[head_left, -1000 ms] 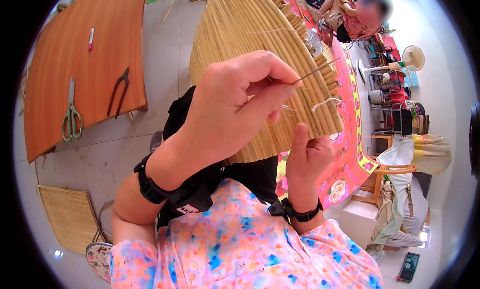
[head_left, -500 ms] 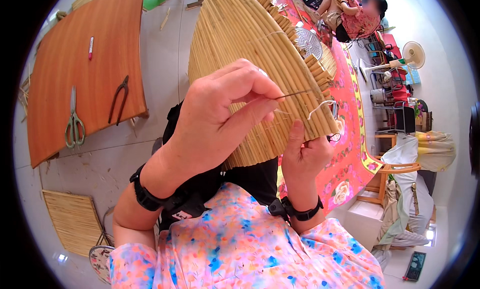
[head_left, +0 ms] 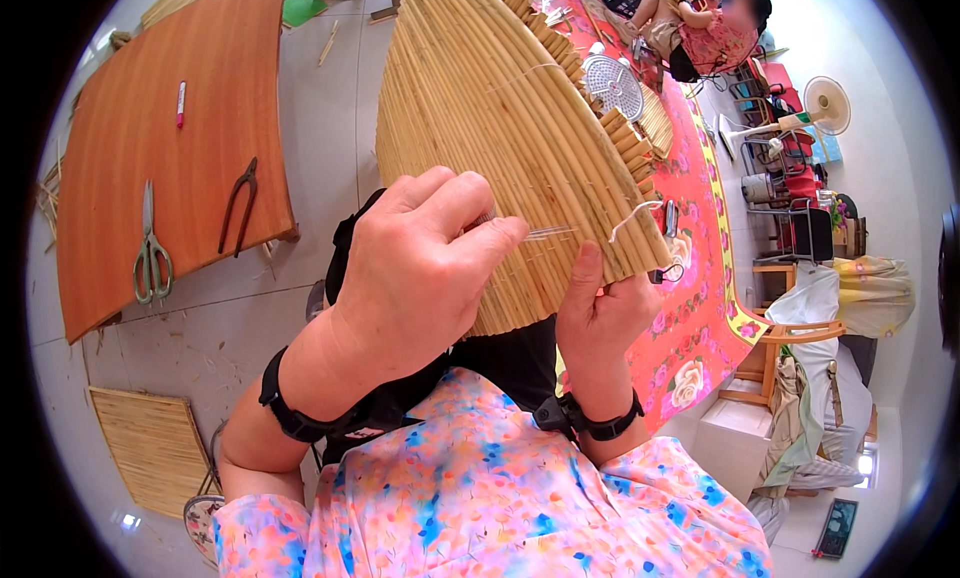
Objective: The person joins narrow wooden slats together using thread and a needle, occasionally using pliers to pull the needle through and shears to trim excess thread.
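A mat of straight, straw-coloured reed stalks (head_left: 500,128) lies before me, slanting up and away. My right hand (head_left: 605,298) grips its near right corner, thumb on top and the other fingers behind the stalks. Closed above the mat's lower middle is my left hand (head_left: 425,253), thumb and forefinger pressed together. Fine pale thread (head_left: 552,233) stretches from that pinch to the stalks beside my right thumb. Any needle inside the left hand is hidden. A thicker white string (head_left: 635,216) loops over the mat's right edge.
At left, a brown board (head_left: 170,168) bears scissors (head_left: 150,253), dark pliers (head_left: 238,206) and a marker (head_left: 181,105). A red floral cloth (head_left: 690,318) spreads at right. Beyond it stand a fan (head_left: 825,105) and chairs. Another person (head_left: 705,38) sits at the far right.
My left hand has drawn left and curled more tightly. The dark needle it pinched no longer shows; pale thread now runs taut from the fingers. My right hand keeps its hold.
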`<action>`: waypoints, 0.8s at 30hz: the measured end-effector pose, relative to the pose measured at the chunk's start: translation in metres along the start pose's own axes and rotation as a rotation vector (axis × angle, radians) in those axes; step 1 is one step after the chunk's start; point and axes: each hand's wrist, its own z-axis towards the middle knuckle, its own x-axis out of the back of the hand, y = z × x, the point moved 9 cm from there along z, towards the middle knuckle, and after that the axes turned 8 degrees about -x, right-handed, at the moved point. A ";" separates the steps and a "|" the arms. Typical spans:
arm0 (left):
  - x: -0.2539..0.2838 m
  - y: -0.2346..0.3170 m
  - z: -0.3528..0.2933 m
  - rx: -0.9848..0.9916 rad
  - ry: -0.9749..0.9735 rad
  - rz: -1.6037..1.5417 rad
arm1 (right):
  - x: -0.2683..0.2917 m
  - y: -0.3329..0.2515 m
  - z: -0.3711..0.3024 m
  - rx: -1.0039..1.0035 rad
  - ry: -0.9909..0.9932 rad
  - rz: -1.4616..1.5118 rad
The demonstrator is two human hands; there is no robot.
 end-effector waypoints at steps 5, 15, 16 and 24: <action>0.004 0.003 0.002 -0.028 0.032 -0.028 | 0.000 0.000 -0.001 0.019 -0.001 -0.018; 0.002 0.004 0.003 -0.031 0.024 -0.015 | -0.001 -0.002 -0.002 0.012 0.001 -0.013; 0.002 0.004 0.003 -0.029 0.020 -0.013 | -0.001 -0.002 -0.002 0.016 0.005 -0.008; 0.002 0.004 0.003 -0.026 0.019 -0.003 | -0.001 -0.001 -0.001 0.029 0.008 0.017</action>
